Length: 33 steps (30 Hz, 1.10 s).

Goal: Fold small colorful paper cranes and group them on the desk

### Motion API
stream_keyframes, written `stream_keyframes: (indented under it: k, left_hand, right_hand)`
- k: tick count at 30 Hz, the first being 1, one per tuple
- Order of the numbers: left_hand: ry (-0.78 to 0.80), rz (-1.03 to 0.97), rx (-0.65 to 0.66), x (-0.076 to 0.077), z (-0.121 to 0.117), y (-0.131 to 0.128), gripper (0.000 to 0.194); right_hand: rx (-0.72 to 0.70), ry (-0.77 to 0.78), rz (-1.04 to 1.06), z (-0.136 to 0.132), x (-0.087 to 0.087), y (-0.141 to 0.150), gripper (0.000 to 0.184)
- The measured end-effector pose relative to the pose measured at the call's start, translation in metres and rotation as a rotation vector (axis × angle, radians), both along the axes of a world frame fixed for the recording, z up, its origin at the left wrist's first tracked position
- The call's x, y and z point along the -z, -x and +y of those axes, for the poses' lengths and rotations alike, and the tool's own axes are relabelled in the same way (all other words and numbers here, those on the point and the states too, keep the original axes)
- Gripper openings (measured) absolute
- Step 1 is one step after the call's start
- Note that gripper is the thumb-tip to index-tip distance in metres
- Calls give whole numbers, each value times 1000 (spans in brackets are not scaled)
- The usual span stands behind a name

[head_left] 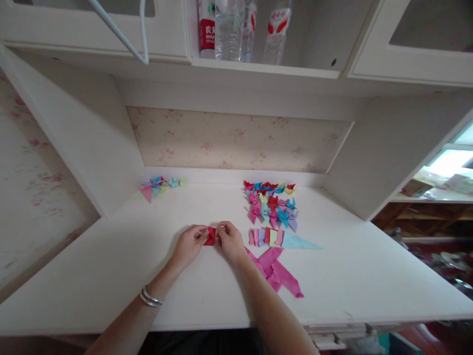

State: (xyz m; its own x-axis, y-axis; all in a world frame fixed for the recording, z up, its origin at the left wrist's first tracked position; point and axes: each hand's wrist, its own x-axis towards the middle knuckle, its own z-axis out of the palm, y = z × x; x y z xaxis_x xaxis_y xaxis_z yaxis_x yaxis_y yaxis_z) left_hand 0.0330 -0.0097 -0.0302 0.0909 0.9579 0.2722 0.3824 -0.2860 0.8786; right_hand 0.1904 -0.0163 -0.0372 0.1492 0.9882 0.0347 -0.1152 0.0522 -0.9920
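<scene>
A small piece of folded red paper (210, 236) lies between my hands, near the middle of the white desk (177, 291). My left hand (191, 242) pinches its left side. At its right edge my right hand (228, 241) has its fingers closed on the paper, with the fingertips partly hidden. Just right of my right hand is a row of small folded papers (261, 237) in pink, purple, red and green, ending in a long light blue folded piece (300, 240). A larger pink folded paper (275, 268) lies partly behind my right forearm.
Several rows of colourful origami pieces (272, 203) stand at the back right. Another small cluster of folded papers (158, 185) sits at the back left. Overhead, a cabinet shelf (266, 69) holds plastic bottles (229, 29), and a white cable (121, 37) hangs down.
</scene>
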Motion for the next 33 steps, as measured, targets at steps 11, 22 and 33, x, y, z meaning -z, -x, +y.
stream_keyframes:
  k: [11,22,33]
  left_hand:
    - [-32,446,106,-18,-9,4,28]
    - [-39,344,165,-6,-8,2,20]
    - [93,192,-10,-18,9,4,33]
  right_hand:
    - [14,-187,-617,-10,-9,-9,39]
    - [-10,-150,-534,-7,-5,-9,28]
    - [171,-46,-159,-4,-6,-9,31]
